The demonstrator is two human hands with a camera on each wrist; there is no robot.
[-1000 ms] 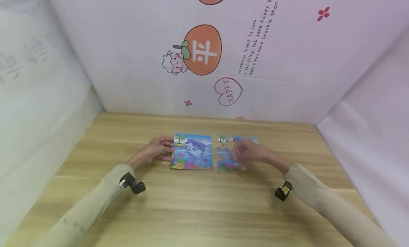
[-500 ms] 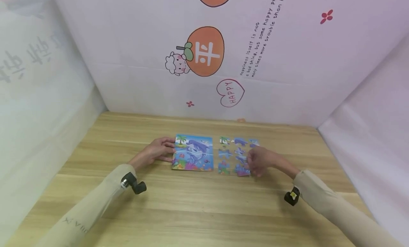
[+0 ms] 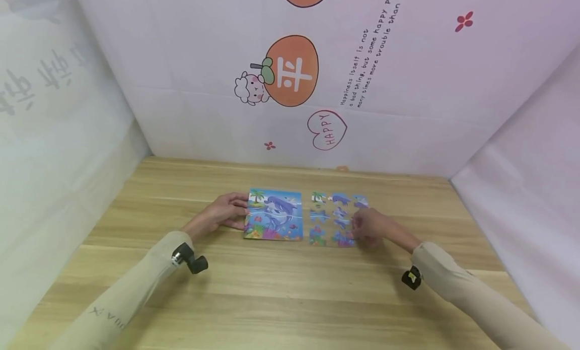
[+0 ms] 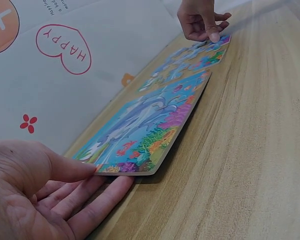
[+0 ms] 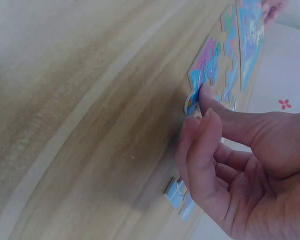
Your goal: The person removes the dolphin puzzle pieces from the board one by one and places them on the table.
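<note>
My left hand (image 3: 226, 211) grips the left edge of a square dolphin picture board (image 3: 274, 214); in the left wrist view the thumb lies on top and fingers reach under the edge. To its right, jigsaw pieces (image 3: 319, 216) with the same sea picture lie in spaced rows. My right hand (image 3: 371, 225) is at the lower right of these pieces. Its thumb (image 5: 208, 97) presses on a blue and pink jigsaw piece (image 5: 205, 65) in the bottom row, with curled fingers close at that piece's edge. Part of the right column is hidden under this hand.
A light wooden table (image 3: 281, 289) bears everything. White printed cloth (image 3: 204, 78) stands behind, with cloth walls on both sides. Loose blue pieces (image 5: 176, 194) lie below the right hand in the right wrist view.
My right hand has moved right from over the middle of the pieces, uncovering the left and middle columns, and now touches the bottom middle piece. The left hand keeps its grip on the board.
</note>
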